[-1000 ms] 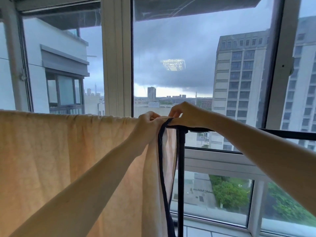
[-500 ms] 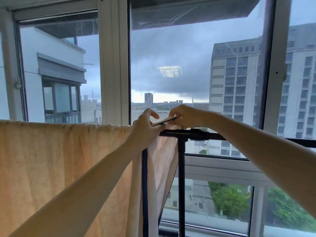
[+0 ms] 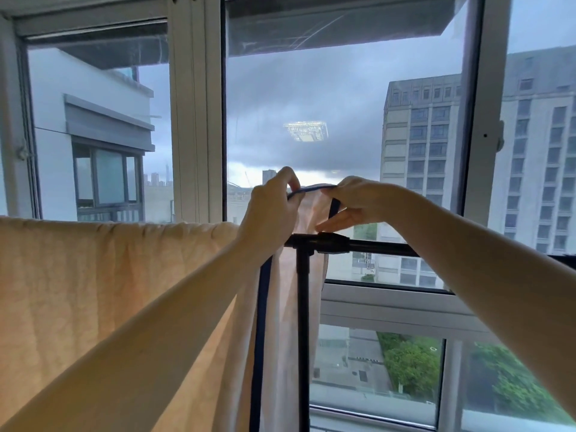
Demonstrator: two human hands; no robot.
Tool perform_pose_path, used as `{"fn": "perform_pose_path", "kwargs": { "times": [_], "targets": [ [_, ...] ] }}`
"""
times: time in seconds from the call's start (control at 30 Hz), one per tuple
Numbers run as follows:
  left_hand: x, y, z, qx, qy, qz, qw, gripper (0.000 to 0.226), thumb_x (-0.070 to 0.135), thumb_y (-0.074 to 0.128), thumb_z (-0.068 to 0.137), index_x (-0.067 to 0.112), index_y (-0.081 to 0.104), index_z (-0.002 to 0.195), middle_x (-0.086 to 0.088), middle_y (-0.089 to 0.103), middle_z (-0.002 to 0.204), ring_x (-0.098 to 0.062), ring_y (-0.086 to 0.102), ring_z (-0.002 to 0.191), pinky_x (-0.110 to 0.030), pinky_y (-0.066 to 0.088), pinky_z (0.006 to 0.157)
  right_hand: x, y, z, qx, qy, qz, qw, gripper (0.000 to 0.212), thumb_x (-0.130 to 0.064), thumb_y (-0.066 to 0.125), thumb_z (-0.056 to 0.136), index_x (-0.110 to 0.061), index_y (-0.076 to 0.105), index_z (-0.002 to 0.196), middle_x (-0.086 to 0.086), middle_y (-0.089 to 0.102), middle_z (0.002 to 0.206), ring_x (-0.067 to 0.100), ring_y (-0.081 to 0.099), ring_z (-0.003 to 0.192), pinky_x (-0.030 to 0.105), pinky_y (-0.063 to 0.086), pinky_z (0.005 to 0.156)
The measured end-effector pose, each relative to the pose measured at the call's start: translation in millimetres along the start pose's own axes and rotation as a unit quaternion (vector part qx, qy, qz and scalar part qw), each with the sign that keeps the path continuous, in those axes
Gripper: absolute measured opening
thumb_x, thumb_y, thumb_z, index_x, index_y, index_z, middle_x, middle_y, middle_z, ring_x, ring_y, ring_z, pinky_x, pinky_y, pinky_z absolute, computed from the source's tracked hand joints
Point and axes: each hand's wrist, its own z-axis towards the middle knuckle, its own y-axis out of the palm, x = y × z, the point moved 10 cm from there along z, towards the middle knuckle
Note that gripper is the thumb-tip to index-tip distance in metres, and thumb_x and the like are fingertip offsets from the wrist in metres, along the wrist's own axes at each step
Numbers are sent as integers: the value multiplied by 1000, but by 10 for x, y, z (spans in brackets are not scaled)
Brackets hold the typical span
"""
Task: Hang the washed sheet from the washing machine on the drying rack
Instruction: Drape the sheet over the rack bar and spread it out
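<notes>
A pale peach sheet (image 3: 93, 291) with a dark blue edge band hangs over the black drying rack (image 3: 367, 245), covering the rail from the left edge to the rack's upright post. My left hand (image 3: 268, 210) and my right hand (image 3: 355, 201) both pinch the sheet's blue-trimmed corner, holding it stretched between them a little above the rail's joint. The blue band hangs down on either side of the post.
Large windows with white frames (image 3: 193, 120) stand right behind the rack, showing tall buildings and a dark sky. The rack's bare rail runs on to the right edge. A window sill (image 3: 389, 304) runs below the rail.
Both hands have lifted the blue-edged corner up off the rail and spread it between them. The view has tilted upward a little.
</notes>
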Motion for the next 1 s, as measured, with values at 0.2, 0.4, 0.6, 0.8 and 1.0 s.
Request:
{"fn": "perform_pose_path", "kwargs": {
  "times": [0.2,0.4,0.6,0.8,1.0],
  "targets": [
    [215,152,-102,-3,-5,0,1000,9,19,58,95,17,51,89,-3,60,65,-17,56,51,-23,47,50,-268,-578,-184,162,-170,-348,908,49,-44,59,90,4,67,81,12,61,66,20,53,57,26,43,57],
    [404,365,-345,-13,-36,7,999,9,23,53,97,20,48,90,-1,58,60,-16,52,47,-31,44,48,-26,-786,-464,82,-169,-422,887,17,-14,64,89,-1,68,79,5,67,69,15,64,63,20,48,58],
    [686,568,-624,-38,-43,108,992,19,41,54,94,24,48,87,6,63,66,-11,60,57,-31,52,56,314,-921,-756,-62,-125,-371,918,19,-12,66,88,-4,67,71,0,61,58,10,60,56,18,50,59],
    [875,900,-817,-70,-52,9,996,13,21,64,90,21,51,90,7,64,71,-8,63,58,-31,56,55,384,-1111,-988,-49,-138,-384,912,13,-17,63,91,-8,69,85,-3,57,61,6,53,52,14,45,53],
    [1114,1108,-884,-60,-7,29,998,9,24,67,88,18,61,89,5,61,83,-11,61,70,-31,56,61,406,-1261,-1188,-21,-189,-416,889,13,-24,66,89,-13,67,81,-11,67,58,7,65,53,14,48,52]
  ]
}}
